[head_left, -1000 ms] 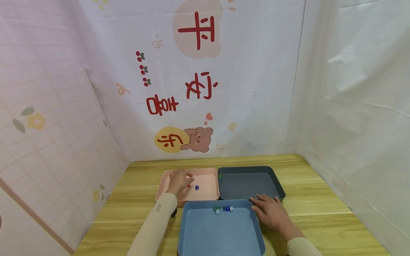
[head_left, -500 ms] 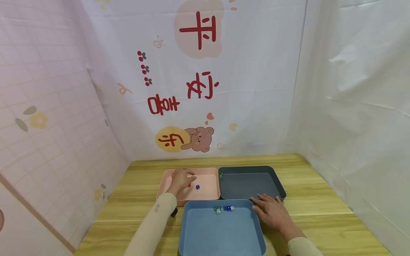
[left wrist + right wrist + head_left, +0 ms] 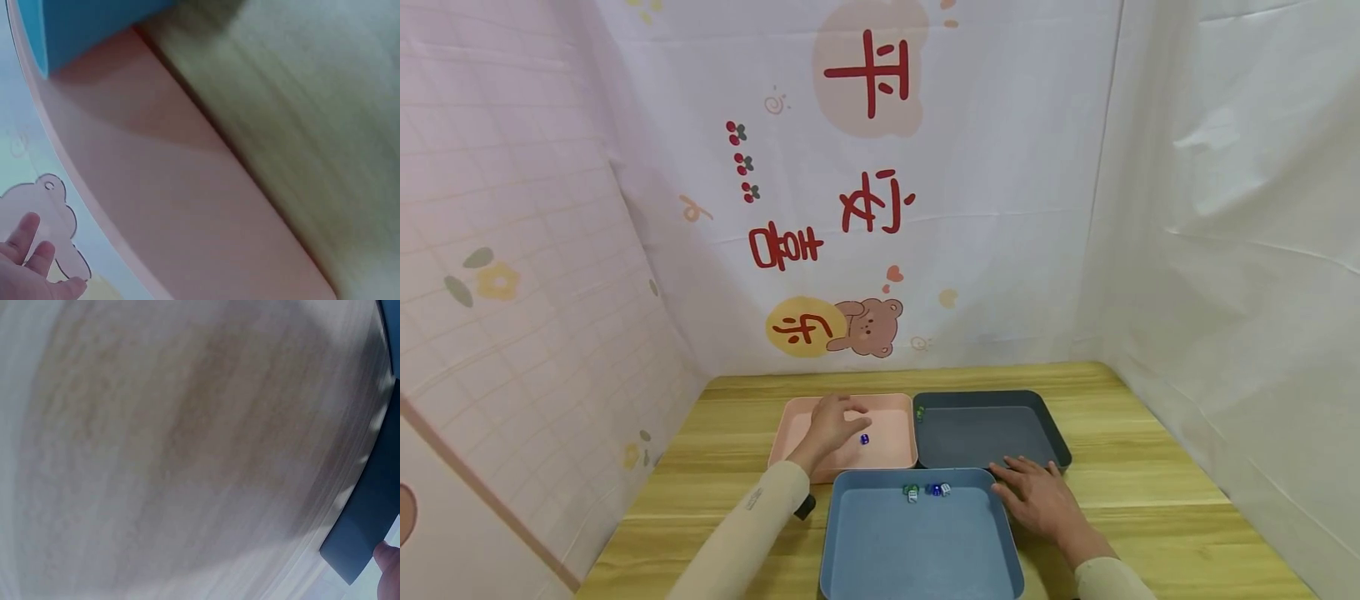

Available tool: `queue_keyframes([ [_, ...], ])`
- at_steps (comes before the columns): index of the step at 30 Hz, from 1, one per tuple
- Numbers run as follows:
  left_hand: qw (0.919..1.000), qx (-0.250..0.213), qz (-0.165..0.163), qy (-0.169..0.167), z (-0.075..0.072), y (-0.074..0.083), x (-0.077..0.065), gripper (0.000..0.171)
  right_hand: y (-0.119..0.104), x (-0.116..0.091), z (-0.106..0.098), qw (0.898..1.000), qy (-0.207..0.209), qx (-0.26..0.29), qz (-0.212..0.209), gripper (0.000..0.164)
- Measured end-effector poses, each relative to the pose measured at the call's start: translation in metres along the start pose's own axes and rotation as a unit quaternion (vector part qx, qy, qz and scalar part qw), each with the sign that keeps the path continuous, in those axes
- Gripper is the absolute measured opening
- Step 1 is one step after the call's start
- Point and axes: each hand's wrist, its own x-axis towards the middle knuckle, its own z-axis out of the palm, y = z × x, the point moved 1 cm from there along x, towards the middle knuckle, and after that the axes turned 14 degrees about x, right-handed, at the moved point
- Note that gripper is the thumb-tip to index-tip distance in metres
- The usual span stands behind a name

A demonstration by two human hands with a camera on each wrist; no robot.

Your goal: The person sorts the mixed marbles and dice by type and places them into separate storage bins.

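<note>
1. The left hand is over the pink tray, its thumb and fingers apart; whether the fingertips touch anything is hidden.
2. A blue die lies on that tray's floor just beside the thumb, with more tray floor between it and the right wall.
3. The dark tray sits alongside, a green die close to its left wall.
4. Nearer, the blue tray has green and white dice and blue and white dice along its far wall; its floor stretches wide towards the person.
5. The right hand spreads its fingers where the blue and dark trays meet, touching the dark tray's edge.
6. The wood-grain table extends on both sides towards white cloth walls; the back one carries a bear print.
</note>
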Motion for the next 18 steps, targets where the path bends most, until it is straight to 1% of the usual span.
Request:
queue_keyframes([
  [2, 1.0, -0.006, -0.003, -0.002, 0.0, 0.002, -0.003, 0.026, 0.0, 0.0, 0.0, 1.0, 0.003, -0.001, -0.003, 0.044],
  [4, 1.0, -0.007, 0.001, 0.0, -0.001, 0.005, -0.007, 0.024, 0.0, 0.0, -0.001, 1.0, 0.004, 0.001, -0.002, 0.043],
  [6, 0.9998, -0.001, 0.017, 0.004, -0.001, 0.008, -0.01, 0.023, 0.0, 0.0, -0.001, 1.0, 0.005, 0.003, -0.003, 0.043],
  [11, 0.9974, 0.006, 0.071, 0.014, -0.003, 0.014, -0.019, 0.024, -0.001, 0.0, -0.001, 1.0, 0.0, 0.004, -0.002, 0.043],
  [13, 0.9966, 0.002, 0.082, 0.014, -0.003, 0.017, -0.023, 0.024, -0.001, 0.0, -0.001, 1.0, -0.002, 0.003, -0.002, 0.044],
  [18, 0.9957, -0.009, 0.092, 0.005, -0.002, 0.025, -0.031, 0.028, -0.001, 0.0, 0.0, 1.0, -0.011, 0.003, 0.003, 0.045],
])
